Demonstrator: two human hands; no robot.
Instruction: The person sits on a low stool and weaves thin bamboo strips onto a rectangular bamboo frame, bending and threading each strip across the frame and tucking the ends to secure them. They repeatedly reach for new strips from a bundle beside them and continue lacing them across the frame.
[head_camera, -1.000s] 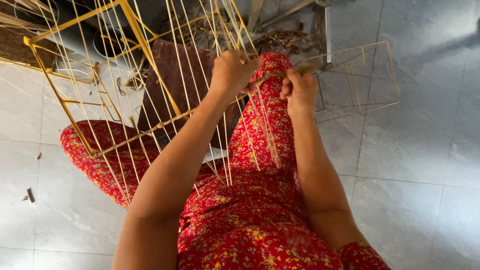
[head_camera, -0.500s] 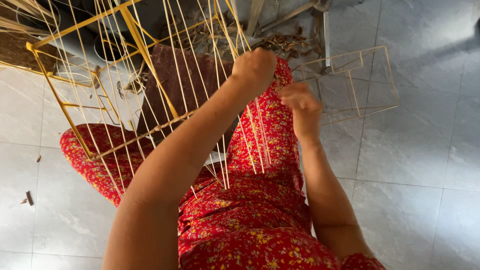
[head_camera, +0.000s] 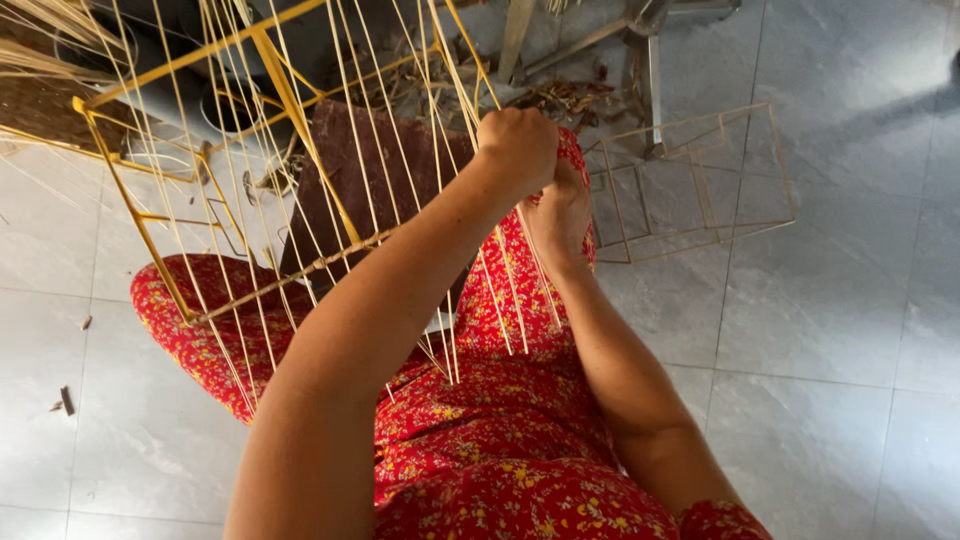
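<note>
Since half a second ago your left hand (head_camera: 517, 150) has crossed toward two o'clock and now sits right over your right hand (head_camera: 560, 212), where before a clear gap lay between them. Your left hand is closed in a fist around a bunch of the thin pale strips (head_camera: 440, 290) near the yellow frame (head_camera: 265, 60). Your right hand lies just below it, touching it, fingers curled inward; it seems to pinch strips too, but the left fist hides the fingertips, so you cannot tell for sure.

The frame stands tilted over your lap, its lower bar (head_camera: 290, 280) running from eight o'clock up toward the hands, with the strips fanning down from twelve o'clock across your red flowered dress (head_camera: 480, 440). Behind the strips a dark brown board (head_camera: 370, 170) leans by your knee.

At three o'clock of your hands a second, bare wire frame (head_camera: 700, 180) lies on the grey tiled floor (head_camera: 850, 350), near but apart. At twelve o'clock a heap of dry scraps (head_camera: 570, 95) and metal legs (head_camera: 650, 70) crowd the floor. At ten o'clock loose straw (head_camera: 40, 50) sticks out. Your left forearm covers much of the weave's lower part.
</note>
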